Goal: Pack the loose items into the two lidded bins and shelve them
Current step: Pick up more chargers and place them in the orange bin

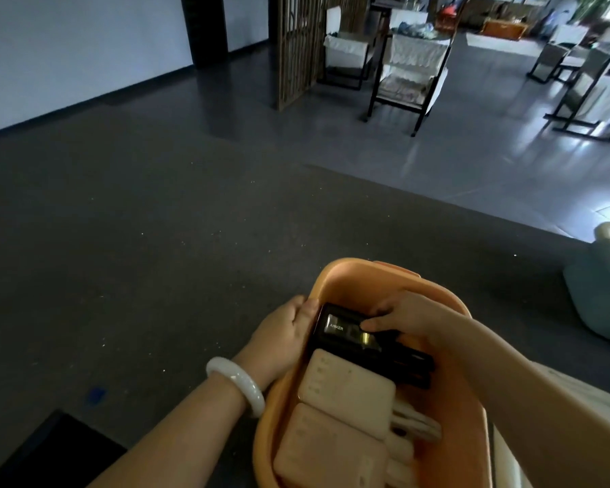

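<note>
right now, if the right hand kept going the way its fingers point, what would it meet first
The right hand holds the black power bank; beyond that, leftward, it would probably meet the left hand gripping the rim of the orange bin.

One word can be read: "ANKER", in pale capitals on the glossy dark face of the black power bank, low and right of centre in the frame. The pale devices below it bear faint marks, too blurred to read.
</note>
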Demonstrator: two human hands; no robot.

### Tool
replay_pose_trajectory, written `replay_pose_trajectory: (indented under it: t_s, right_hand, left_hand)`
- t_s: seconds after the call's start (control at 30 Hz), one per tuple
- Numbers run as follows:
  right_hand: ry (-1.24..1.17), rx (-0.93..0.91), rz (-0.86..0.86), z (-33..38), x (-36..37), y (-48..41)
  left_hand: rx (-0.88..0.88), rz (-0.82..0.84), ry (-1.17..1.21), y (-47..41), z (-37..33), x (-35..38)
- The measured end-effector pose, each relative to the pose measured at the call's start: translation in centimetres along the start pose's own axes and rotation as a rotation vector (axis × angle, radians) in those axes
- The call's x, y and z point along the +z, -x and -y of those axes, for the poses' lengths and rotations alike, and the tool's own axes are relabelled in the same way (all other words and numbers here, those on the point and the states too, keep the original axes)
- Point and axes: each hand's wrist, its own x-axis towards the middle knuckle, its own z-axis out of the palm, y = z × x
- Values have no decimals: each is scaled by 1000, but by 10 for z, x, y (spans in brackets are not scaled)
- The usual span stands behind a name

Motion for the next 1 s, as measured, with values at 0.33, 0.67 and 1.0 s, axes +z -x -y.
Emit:
replay_pose_trajectory:
  t_s: [0.33, 0.67, 1.0]
  right_hand:
    - [-33, -132, 3, -3, 9, -3]
    - [-28, -116, 66, -6, 5, -9]
    - [-12, -104, 72, -5, 5, -10]
  left_hand:
    - [-24, -44, -52, 1, -7, 1]
    - [-26, -50, -70, 0, -6, 4]
    - [7, -73, -46, -1, -1, 4]
